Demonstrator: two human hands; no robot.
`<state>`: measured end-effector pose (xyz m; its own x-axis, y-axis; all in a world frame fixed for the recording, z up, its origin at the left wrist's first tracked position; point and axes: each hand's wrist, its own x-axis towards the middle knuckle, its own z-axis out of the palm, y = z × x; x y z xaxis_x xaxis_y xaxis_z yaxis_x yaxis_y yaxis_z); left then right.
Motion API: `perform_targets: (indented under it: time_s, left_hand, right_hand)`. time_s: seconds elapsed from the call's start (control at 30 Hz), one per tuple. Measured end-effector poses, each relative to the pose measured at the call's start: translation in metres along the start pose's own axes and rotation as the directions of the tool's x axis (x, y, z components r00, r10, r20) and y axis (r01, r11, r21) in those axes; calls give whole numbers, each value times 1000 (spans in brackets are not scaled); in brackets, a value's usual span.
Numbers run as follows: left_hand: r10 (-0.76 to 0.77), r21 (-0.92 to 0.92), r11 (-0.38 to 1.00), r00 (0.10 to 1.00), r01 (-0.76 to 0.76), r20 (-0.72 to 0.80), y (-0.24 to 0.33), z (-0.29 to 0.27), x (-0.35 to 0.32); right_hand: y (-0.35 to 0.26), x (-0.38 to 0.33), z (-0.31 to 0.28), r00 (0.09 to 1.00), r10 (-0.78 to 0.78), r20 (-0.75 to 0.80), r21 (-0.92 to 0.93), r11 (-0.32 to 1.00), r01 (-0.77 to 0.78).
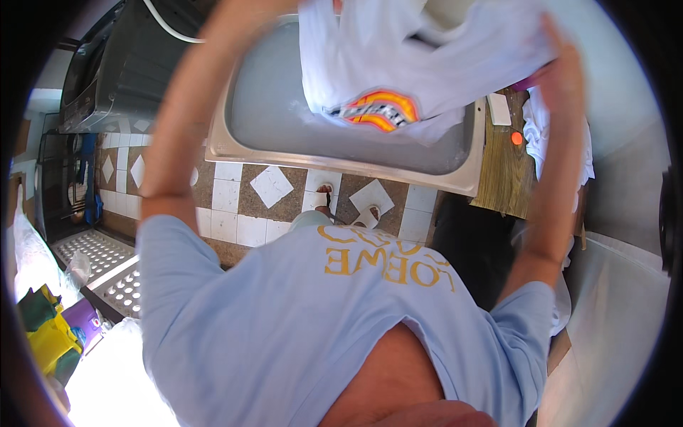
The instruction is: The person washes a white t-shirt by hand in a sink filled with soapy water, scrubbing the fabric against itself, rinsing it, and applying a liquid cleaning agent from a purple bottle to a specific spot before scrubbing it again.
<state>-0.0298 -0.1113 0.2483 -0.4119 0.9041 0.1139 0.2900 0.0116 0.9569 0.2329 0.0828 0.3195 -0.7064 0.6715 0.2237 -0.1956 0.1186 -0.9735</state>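
Observation:
A white T-shirt (370,57), printed with an orange, yellow and black emblem, is stretched between my hands over a metal sink (341,158) of cloudy grey water. Its lower edge hangs at the water; whether it dips in, I cannot tell. My right hand (565,78), blurred by motion, is closed on the shirt's right side. At the upper edge my left hand (274,6) is mostly cut off, its fingers barely showing beside the shirt's upper left part, which hangs from there.
Right of the sink, a wooden top (506,174) holds a white block (499,109), a small orange disc (516,138) and white cloth (537,132). A dark grey appliance (146,64) stands left, with a white hose (167,28) above. Perforated panels (99,256) lie lower left.

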Motion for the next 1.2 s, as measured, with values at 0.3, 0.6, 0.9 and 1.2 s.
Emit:
perform_targets:
  time_s: [0.3,0.6,0.9,1.2]
  left_hand:
    - [-233,646,691,946,325,-226,-184,147,-40]
    - [-323,263,895,930,360,-177,-249,166,6]
    - [-45,227,970,978,92,-203,-176,189,11]
    - [-88,-59,995,962,75,-260,-195,189,40]
  right_hand:
    - [296,-70,57,1000,-18,-21,-914,406,-12]
    - [382,-41,67,849,226,-477,-449,767,-457]
    - [374,-26,65,828,394,-400,338,903,-266]
    - [368,-11,53,831,291,-474,44,951,-307]
